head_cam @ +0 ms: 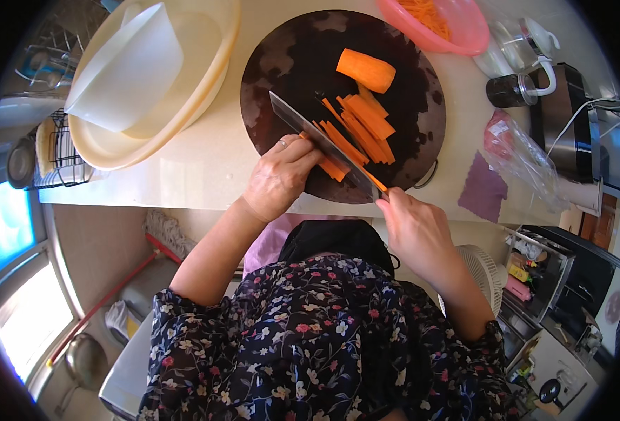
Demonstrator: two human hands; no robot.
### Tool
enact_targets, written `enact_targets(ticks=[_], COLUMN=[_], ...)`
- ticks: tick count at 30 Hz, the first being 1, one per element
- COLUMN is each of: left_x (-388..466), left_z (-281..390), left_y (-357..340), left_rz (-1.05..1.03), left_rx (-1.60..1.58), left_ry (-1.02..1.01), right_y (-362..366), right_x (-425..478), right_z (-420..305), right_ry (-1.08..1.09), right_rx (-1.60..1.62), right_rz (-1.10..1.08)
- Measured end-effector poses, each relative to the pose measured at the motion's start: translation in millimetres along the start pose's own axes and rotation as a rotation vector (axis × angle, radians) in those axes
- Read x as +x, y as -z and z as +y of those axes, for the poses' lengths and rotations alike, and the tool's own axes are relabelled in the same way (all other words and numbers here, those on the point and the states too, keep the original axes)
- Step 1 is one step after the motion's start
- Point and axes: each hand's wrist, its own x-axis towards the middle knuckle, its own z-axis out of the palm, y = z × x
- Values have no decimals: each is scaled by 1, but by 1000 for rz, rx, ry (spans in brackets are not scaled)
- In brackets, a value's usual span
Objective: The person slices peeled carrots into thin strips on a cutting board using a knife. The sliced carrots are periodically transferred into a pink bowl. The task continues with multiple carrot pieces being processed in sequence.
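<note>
A knife (324, 143) with a long metal blade lies slantwise over a round dark cutting board (415, 158). My right hand (417, 221) is closed around its handle near the board's front edge. My left hand (283, 173), with a ring on one finger, rests its bent fingertips on carrot pieces (333, 168) beside the blade, at the board's front left. Carrot sticks and slices (365, 123) are spread on the blade's other side. Behind them lies a thick piece of peeled carrot (366, 70). The fingertips of my left hand partly cover the carrot under them.
At the left, a large cream basin (210, 100) holds a white plastic container (131, 73). A pink bowl (460, 37) of shredded carrot stands behind the board. To the right are a glass jug (510, 44), a dark jar (504, 90), a plastic bag (525, 152) and a purple cloth (482, 187).
</note>
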Motion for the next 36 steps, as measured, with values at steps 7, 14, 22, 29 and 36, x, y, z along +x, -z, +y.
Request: enact_targets(ticks=[7, 14, 22, 29, 36], left_x=[-3, -5, -2, -8, -5], left_z=[0, -7, -4, -5, -8], left_y=[0, -2, 3, 8, 13], left_rz=[-1, 1, -33, -19, -89], left_rx=[0, -13, 5, -2, 31], left_ry=[2, -44, -35, -80, -164], right_y=[-15, -5, -8, -18, -1], right_x=[13, -4, 15, 9, 5], right_z=[8, 6, -4, 12, -3], right_ry=[5, -5, -28, -34, 17], right_rx=[77, 108, 30, 146, 98], right_rz=[85, 93, -23, 113, 89])
